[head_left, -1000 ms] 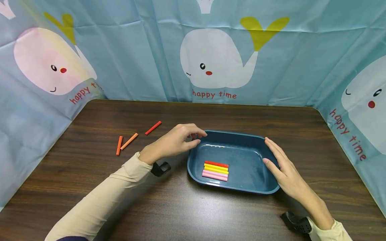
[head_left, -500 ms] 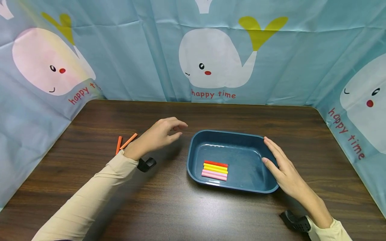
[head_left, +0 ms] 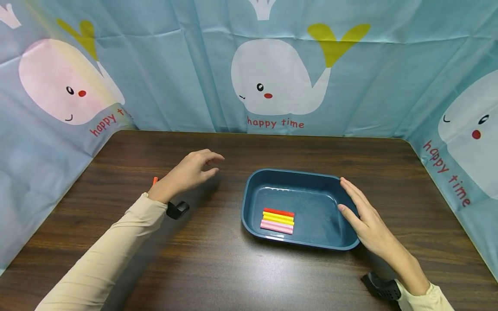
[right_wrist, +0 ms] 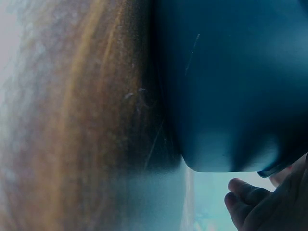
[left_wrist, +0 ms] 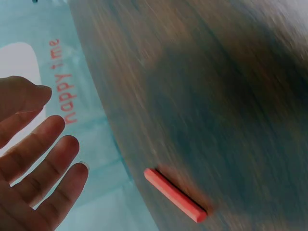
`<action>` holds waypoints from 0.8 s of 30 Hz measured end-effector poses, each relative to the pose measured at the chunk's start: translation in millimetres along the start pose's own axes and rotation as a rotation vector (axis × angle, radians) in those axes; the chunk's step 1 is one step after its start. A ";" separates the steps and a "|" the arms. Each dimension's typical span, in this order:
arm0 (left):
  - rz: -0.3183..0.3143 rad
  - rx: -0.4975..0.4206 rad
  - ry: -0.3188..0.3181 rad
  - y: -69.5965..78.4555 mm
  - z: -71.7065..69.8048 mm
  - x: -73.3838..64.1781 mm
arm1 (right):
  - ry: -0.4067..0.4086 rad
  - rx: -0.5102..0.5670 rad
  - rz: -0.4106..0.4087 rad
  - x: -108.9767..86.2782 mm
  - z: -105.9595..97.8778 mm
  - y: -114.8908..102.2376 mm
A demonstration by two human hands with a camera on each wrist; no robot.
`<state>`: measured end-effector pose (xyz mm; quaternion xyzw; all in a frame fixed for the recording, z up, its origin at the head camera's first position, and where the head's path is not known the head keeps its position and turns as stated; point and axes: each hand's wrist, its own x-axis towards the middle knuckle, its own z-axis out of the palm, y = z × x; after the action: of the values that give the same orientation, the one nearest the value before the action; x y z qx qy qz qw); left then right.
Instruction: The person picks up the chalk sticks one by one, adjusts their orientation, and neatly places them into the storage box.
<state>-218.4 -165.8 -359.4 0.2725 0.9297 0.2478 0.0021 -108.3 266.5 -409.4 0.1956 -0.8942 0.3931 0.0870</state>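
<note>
In the head view my left hand (head_left: 188, 172) hovers over the left part of the table, fingers loosely bent and nothing held. The left wrist view has a short red chalk-like stick (left_wrist: 175, 195) on the wood, apart from the fingers; from the head camera the hand hides it. My right hand (head_left: 369, 224) rests at the right end of a blue rectangular tray (head_left: 292, 243), its fingers fairly straight along the rim and its thumb over the edge. Inside the tray, at its left front, several red, yellow and pink sticks (head_left: 278, 221) lie side by side.
The tip of an orange stick (head_left: 155, 180) shows behind my left wrist. A brown wooden table (head_left: 233, 276) carries everything. A pale blue whale-print curtain (head_left: 186, 86) borders the table's back and sides.
My left hand has moved left from above the tray's left rim to over the red stick, covering it and most of the orange sticks. The right hand and tray stay put.
</note>
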 end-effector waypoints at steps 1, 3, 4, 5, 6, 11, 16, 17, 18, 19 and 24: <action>-0.009 0.008 0.004 -2.6 0.0 -0.3 | -0.001 0.000 0.000 0.0 0.0 0.0; -0.025 0.022 0.007 -7.2 -0.4 -1.0 | -0.001 0.002 -0.001 -0.1 -0.1 -0.1; -0.035 0.030 0.007 -9.4 -0.4 -1.3 | -0.001 0.002 -0.001 -0.1 -0.1 0.0; -0.045 0.038 0.004 -11.6 -0.5 -1.8 | 0.000 0.002 -0.002 -0.1 0.0 0.0; -0.060 0.042 -0.001 -13.8 -0.6 -2.4 | 0.000 0.001 -0.003 -0.1 0.0 0.1; -0.113 0.039 -0.036 -23.0 -1.7 -4.8 | -0.001 -0.004 -0.008 -0.1 0.1 0.9; -0.136 0.037 -0.054 -29.8 -3.4 -3.5 | 0.000 -0.005 -0.009 -0.1 0.3 1.3; -0.142 0.042 -0.057 -31.2 -3.6 -2.8 | 0.001 -0.004 -0.009 -0.1 0.3 1.3; -0.150 0.047 -0.060 -32.8 -3.7 -2.1 | 0.001 -0.004 -0.009 -0.2 0.3 1.3; -0.160 0.052 -0.064 -34.2 -4.0 -1.5 | 0.002 -0.005 -0.009 -0.2 0.3 1.2; -0.205 0.065 -0.083 -44.1 -3.9 1.0 | 0.001 0.001 -0.012 -0.4 0.3 0.5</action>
<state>-242.1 -199.3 -376.2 0.1860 0.9593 0.2045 0.0568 -108.1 266.7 -410.1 0.2008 -0.8927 0.3932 0.0899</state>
